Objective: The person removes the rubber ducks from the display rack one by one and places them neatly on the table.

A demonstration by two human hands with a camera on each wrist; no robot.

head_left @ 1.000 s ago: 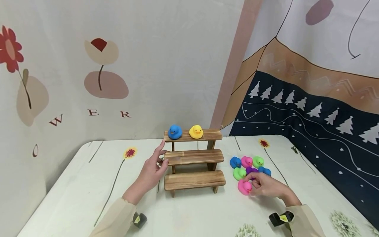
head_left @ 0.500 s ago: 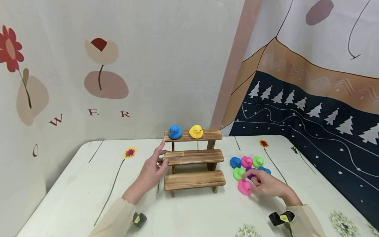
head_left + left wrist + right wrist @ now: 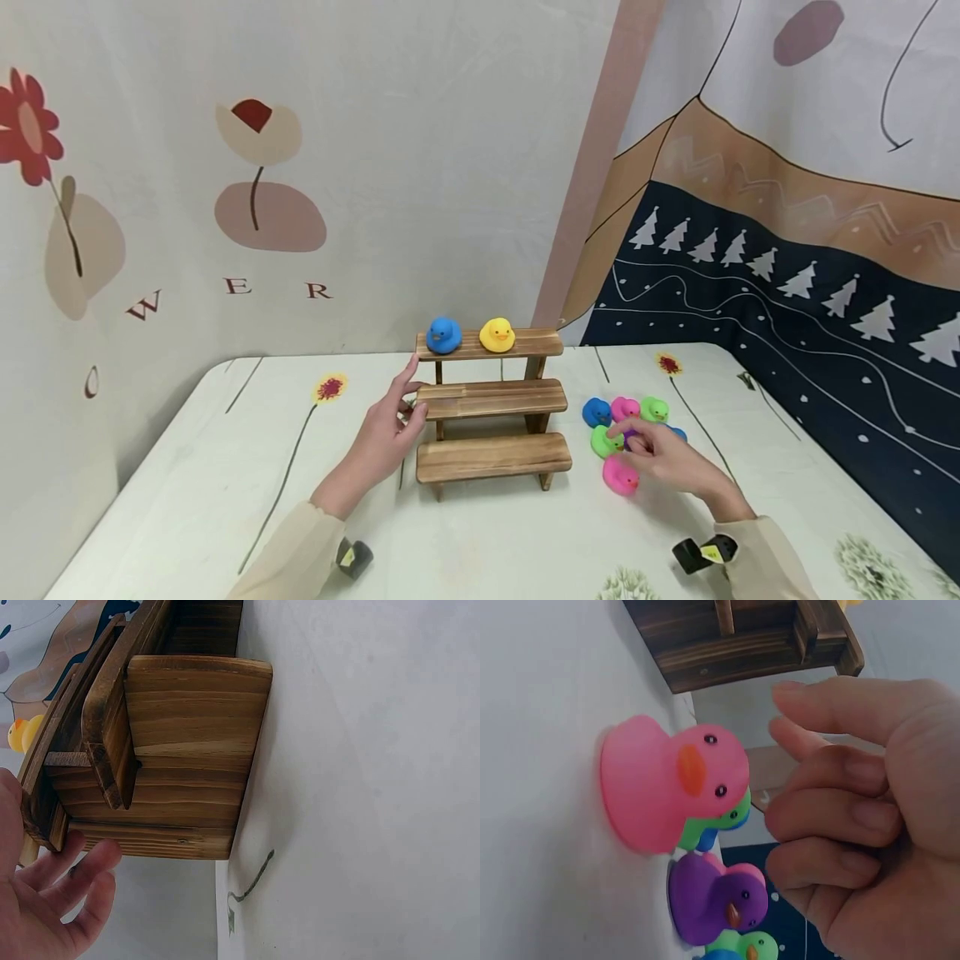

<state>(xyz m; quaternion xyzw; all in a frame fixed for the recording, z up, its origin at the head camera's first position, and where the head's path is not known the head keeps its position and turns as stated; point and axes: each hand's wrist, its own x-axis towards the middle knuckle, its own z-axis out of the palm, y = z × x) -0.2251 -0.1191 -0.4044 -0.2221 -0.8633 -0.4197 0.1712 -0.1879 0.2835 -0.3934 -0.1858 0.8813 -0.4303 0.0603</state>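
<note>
Behind the white counter (image 3: 495, 546) is a pale wall (image 3: 420, 208) with flowers (image 3: 28, 127), and near the middle the left hand (image 3: 378, 435) touches the left end of the wooden stand (image 3: 491, 400) with spread fingers, maybe to keep it still. At the lower right, the right hand (image 3: 669, 458) holds nothing, thumb and pointing finger a small gap apart. Beside it sits a bright pink duck (image 3: 619, 476) with an orange beak (image 3: 691, 770), bunched with other ducks (image 3: 604, 442), perhaps so they're easy to reach.

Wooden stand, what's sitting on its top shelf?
On the top shelf sit a blue duck and a yellow duck, a gap between them. Whatever is directly beneath each duck is covered, so I can't see it.
</note>
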